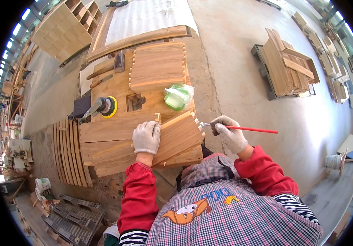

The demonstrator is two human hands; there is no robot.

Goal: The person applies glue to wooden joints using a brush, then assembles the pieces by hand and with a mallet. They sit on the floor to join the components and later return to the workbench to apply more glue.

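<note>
My right hand (232,134), in a soiled white glove, is closed round a thin brush with a red handle (254,130). The brush's tip is at the notched end of a tilted wooden board (178,135). My left hand (146,137), gloved too, lies on the boards with its fingers curled over that board's left part. More boards (111,131) spread out left of it on the wooden worktable (119,88). Just beyond the tilted board stands a green tub (177,98) wrapped in clear plastic.
A stack of finger-jointed panels (158,65) sits at the table's far side. Left of it are a hammer (119,62) and a sander with a yellow rim (107,107). Slats (72,151) lie at the left; a loaded pallet (285,67) stands on the floor at far right.
</note>
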